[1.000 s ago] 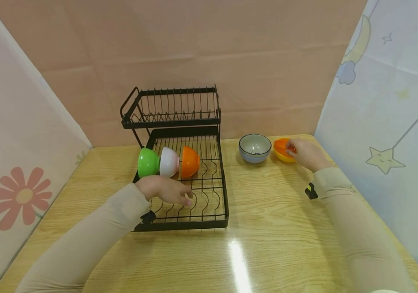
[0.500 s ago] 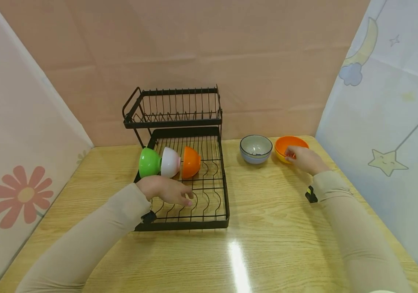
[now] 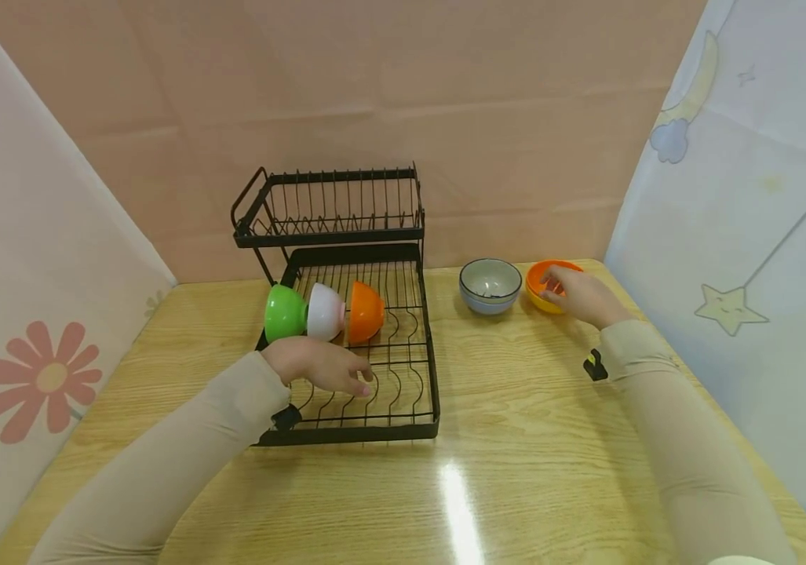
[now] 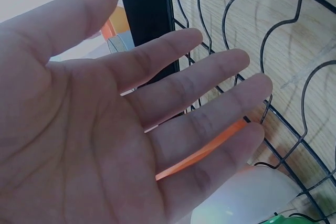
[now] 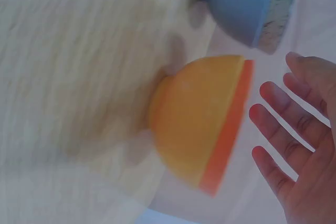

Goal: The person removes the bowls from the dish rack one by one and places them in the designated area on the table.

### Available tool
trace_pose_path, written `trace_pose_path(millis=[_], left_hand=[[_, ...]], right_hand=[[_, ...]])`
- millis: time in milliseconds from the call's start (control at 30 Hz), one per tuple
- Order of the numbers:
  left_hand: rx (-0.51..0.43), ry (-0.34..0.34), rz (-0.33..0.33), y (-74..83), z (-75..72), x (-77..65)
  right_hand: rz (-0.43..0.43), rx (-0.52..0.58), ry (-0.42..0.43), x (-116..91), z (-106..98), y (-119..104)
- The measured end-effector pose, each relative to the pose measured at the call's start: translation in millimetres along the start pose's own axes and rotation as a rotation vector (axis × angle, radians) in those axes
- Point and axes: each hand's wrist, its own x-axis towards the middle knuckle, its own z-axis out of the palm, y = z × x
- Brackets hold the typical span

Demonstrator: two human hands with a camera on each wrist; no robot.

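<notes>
On the wood-grain bench [image 3: 501, 377] right of the black wire rack [image 3: 374, 433], a round orange bowl [image 5: 226, 135] nests in a yellow bowl [image 5: 194, 119], likely saving space, beside a spread right hand [image 3: 579, 296], left hand [image 3: 322, 367] spread over the rack.

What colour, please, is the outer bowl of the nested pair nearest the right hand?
The outer bowl is yellow, seen best in the right wrist view.

Staged tabletop booth; pink cloth [image 3: 516, 141] behind; flower-print sheet [image 3: 14, 259], star-print sheet [image 3: 763, 212] flanking wood-grain table [image 3: 530, 447].
</notes>
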Motion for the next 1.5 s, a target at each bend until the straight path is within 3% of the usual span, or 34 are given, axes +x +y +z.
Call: trace_pose_path(millis=[167, 367, 633, 800, 1067, 1333, 1500], left_hand=[[-0.001, -0.002, 0.003, 0.8, -1.4, 0.7], [-0.009, -0.01, -0.006, 0.4, -1.0, 1.0], [-0.005, -0.005, 0.001, -1.0, 0.4, 3.6], [-0.005, -0.006, 0.006, -0.1, 0.4, 2.4], [-0.011, -0.007, 0.006, 0.6, 0.1, 0.7], [-0.001, 0.001, -0.001, 0.8, 0.1, 1.6], [0.036, 0.102, -0.026, -1.0, -8.4, 1.7]], right_hand=[[-0.048, 0.032, 0.07, 2.3, -11.3, -21.5], [-0.184, 0.001, 0.091, 6.1, -15.4, -60.2], [-0.4, -0.069, 0.078, 8.3, 1.9, -104.7], [-0.492, -0.106, 0.067, 6.9, 21.3, -120.2], [-0.526, -0.1, -0.061, 4.0, 49.2, -124.5], [-0.509, -0.11, -0.144, -1.2, 59.7, -123.7], [-0.487, -0.096, -0.167, -2.4, 60.5, -123.4]])
